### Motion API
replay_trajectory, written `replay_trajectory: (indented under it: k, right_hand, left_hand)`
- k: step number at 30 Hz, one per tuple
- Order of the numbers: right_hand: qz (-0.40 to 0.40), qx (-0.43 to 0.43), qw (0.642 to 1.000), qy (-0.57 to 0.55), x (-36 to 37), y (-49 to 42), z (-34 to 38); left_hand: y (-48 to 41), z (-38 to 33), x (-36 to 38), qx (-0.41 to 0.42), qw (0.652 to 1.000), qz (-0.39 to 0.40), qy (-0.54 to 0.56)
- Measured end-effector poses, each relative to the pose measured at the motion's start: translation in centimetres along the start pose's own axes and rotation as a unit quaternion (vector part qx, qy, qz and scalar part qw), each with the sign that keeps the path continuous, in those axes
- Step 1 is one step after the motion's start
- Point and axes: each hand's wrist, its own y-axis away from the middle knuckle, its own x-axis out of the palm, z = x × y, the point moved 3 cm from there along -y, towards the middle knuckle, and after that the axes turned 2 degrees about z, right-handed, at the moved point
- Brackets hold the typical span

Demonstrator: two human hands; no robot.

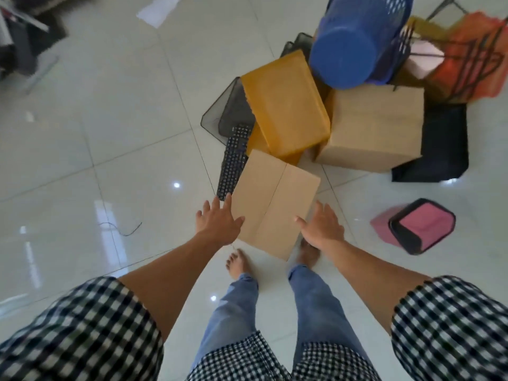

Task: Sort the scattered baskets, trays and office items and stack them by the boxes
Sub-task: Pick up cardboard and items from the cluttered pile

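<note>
Box (275,199): between the two hands.
Left hand (220,224): fingers spread, thumb at its left edge.
Right hand (321,228): fingers spread, beside its right edge.

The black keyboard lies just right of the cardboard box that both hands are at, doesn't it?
Not quite. The head view shows the black keyboard left of the cardboard box, not right. The left hand and right hand are indeed at that box, one on each side.
</note>
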Motion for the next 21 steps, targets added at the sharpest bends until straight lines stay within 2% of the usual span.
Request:
replay_trajectory:
  k: [6, 12, 21]
  right_hand:
    - [0.038, 0.067, 0.994, -0.084, 6.4, -1.1, -0.6]
    - [0.045, 0.151, 0.97, -0.184, 11.4, -5.7, -2.5]
    - [0.046, 0.225, 0.931, -0.283, 19.4, -17.0, -7.0]
  left_hand:
    - [-5.1, 2.5, 3.2, 0.017, 0.999, 0.031, 0.024]
    - [-11.2, 3.3, 8.0, 0.014, 0.993, 0.084, 0.086]
    - [-23.0, 3.5, 15.5, -0.033, 0.974, 0.073, 0.211]
